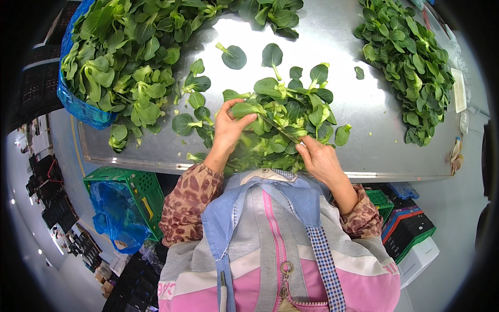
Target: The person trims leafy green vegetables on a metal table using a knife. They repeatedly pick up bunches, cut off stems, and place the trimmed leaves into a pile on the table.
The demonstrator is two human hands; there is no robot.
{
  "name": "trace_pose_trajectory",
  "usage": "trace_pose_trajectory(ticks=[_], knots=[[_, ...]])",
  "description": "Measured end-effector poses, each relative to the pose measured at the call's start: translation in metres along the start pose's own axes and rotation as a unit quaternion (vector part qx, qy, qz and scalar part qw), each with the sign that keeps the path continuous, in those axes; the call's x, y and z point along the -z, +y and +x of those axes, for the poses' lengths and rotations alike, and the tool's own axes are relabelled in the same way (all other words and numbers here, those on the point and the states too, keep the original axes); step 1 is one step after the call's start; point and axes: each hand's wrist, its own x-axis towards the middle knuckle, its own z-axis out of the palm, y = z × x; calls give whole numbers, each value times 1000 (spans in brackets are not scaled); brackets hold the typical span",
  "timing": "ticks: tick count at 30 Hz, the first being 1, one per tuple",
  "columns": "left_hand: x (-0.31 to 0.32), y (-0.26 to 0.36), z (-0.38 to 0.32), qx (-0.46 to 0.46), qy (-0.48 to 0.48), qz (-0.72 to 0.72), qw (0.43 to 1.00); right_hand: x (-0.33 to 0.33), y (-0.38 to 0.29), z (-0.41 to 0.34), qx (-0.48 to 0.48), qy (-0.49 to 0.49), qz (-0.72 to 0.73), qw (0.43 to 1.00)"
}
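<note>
My left hand (230,126) holds a small bok choy head (246,110) between thumb and fingers, its base pointing right. In my right hand (319,158) is a narrow knife (281,130), its blade slanting up and left to the bok choy's base. Beneath both hands lies a heap of bok choy leaves and trimmings (273,146) at the near edge of a metal table. Loose leaves (234,57) lie beyond and to the left of the heap. The knife's handle is mostly hidden by my right hand.
A large bok choy pile (144,50) lies at the left, partly in a blue plastic bag (84,111). Another pile (413,78) runs along the right. The steel table (390,156) has a raised rim. Below it stand a green crate (150,202) with a blue bag and stacked crates (409,230).
</note>
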Motion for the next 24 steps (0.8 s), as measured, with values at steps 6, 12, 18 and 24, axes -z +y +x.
trace_pose_trajectory(ticks=[6, 12, 18, 24], knots=[[-16, -3, -2, 1, 27, -20, 999, -12, -4, 14, -46, -33, -21, 998], [-16, 3, -7, 19, 12, -30, 999, -25, 0, 31, -69, -12, 65, 995], [22, 7, -13, -38, -116, -139, 983, -4, 17, 25, -211, -104, 373, 897], [37, 4, -22, -46, -140, -211, 966, 14, 5, 26, -174, -114, 414, 886]])
